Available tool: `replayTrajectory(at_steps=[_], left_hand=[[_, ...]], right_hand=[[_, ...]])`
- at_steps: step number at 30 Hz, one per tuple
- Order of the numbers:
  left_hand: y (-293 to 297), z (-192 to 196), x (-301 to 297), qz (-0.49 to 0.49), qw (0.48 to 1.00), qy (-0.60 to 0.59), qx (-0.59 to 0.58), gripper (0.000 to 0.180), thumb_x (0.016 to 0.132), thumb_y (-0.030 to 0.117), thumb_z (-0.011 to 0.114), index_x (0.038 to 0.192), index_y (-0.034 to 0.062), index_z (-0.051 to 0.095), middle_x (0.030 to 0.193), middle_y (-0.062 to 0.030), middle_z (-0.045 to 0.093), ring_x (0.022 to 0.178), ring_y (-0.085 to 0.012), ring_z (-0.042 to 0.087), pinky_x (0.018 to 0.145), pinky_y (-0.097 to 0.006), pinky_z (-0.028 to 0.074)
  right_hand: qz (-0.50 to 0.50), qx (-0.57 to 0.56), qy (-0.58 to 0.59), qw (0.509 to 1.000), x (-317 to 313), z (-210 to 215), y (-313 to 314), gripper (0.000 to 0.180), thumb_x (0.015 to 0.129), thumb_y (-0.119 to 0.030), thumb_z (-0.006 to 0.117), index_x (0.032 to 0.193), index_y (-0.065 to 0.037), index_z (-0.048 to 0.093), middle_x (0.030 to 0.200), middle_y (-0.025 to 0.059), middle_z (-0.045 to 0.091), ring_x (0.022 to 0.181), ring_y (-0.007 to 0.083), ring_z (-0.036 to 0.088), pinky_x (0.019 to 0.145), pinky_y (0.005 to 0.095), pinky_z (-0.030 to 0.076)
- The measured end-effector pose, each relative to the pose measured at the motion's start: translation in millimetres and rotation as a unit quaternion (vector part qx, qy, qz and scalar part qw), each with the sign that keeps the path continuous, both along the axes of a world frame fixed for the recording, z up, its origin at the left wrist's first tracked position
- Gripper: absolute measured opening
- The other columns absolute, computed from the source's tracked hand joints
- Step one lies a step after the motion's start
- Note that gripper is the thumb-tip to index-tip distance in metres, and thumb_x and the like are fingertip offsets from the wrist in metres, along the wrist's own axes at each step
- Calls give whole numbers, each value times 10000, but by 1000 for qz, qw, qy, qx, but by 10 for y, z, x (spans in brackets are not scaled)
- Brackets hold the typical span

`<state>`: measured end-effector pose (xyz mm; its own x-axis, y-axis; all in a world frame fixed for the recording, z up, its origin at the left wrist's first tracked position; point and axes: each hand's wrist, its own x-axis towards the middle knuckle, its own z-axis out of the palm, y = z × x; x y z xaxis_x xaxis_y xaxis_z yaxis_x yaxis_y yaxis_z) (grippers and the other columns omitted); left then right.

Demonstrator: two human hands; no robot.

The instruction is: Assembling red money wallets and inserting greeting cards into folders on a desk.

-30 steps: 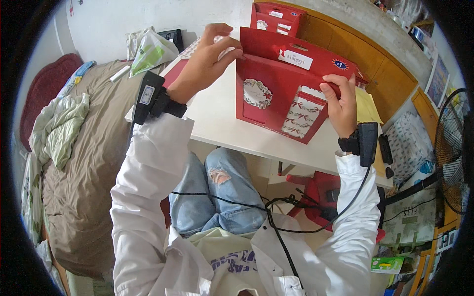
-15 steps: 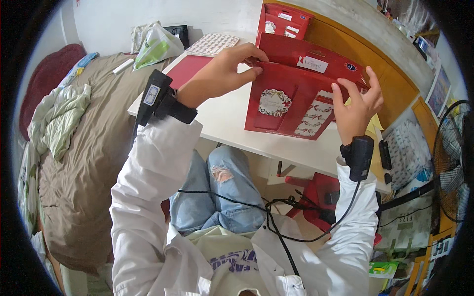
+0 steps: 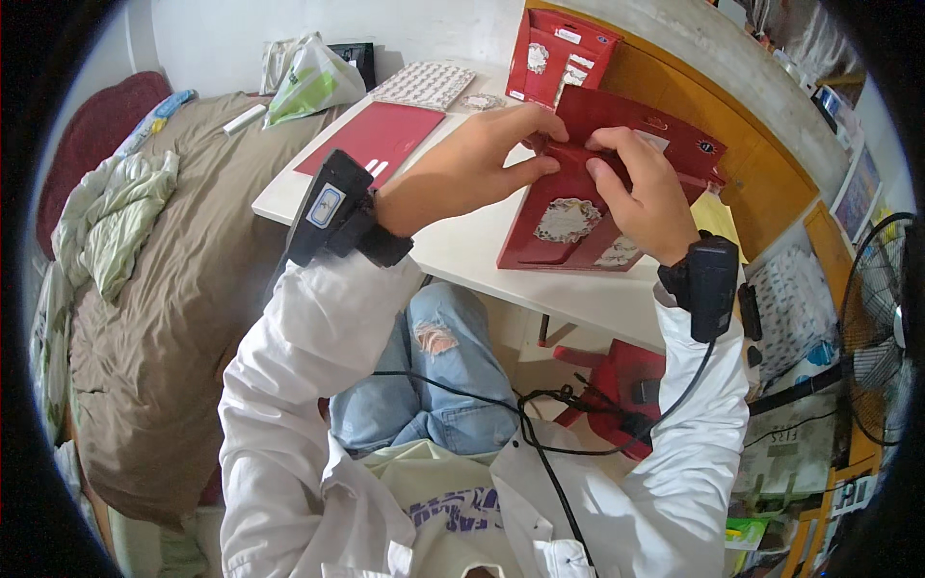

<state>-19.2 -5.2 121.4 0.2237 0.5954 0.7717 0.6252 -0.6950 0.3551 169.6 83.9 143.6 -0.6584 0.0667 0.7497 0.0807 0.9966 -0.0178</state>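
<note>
A red cardboard package [image 3: 532, 238] stands upright on the white table, with a floral-edged white label on its front and a raised back panel with a hang hole. My left hand [image 3: 472, 169] pinches the top edge of its front near the left corner. Close beside it, my right hand [image 3: 647, 197] grips the same edge between thumb and fingers and covers part of the front. What the fingertips press on at the edge is partly hidden.
Behind it stands a similar red package [image 3: 547, 85]. A dark red flat sheet [image 3: 371, 135], a patterned sheet [image 3: 424, 85] and a floral cutout [image 3: 484, 101] lie on the table [image 3: 453, 246]. A bed [image 3: 164, 328] is at left, a fan [image 3: 875, 332] at right. Black cables cross my lap.
My right hand has moved left from the package's right side to its top edge, beside my left hand. The package has shifted slightly right, and my left hand has moved right and down with it.
</note>
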Motion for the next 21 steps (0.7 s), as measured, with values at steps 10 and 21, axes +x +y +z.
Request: replayTrajectory(at_steps=[10,21], left_hand=[[-47,-25,27,-3,1000,17,18,304,799,100,659,1057,7,528,967,-111,600,906,-216,595,807,-315,475],[-34,-177,83,4,994,-37,100,202,772,82,667,917,15,544,864,-106,605,795,-258,608,695,-329,486]], right_hand=[[16,-36,-21,999,-23,49,-148,131,816,-120,566,893,-20,533,832,142,563,772,341,560,663,399,434],[16,-7,1,1000,-19,-5,-148,106,828,-122,537,896,-43,517,810,127,522,729,341,546,622,410,420]])
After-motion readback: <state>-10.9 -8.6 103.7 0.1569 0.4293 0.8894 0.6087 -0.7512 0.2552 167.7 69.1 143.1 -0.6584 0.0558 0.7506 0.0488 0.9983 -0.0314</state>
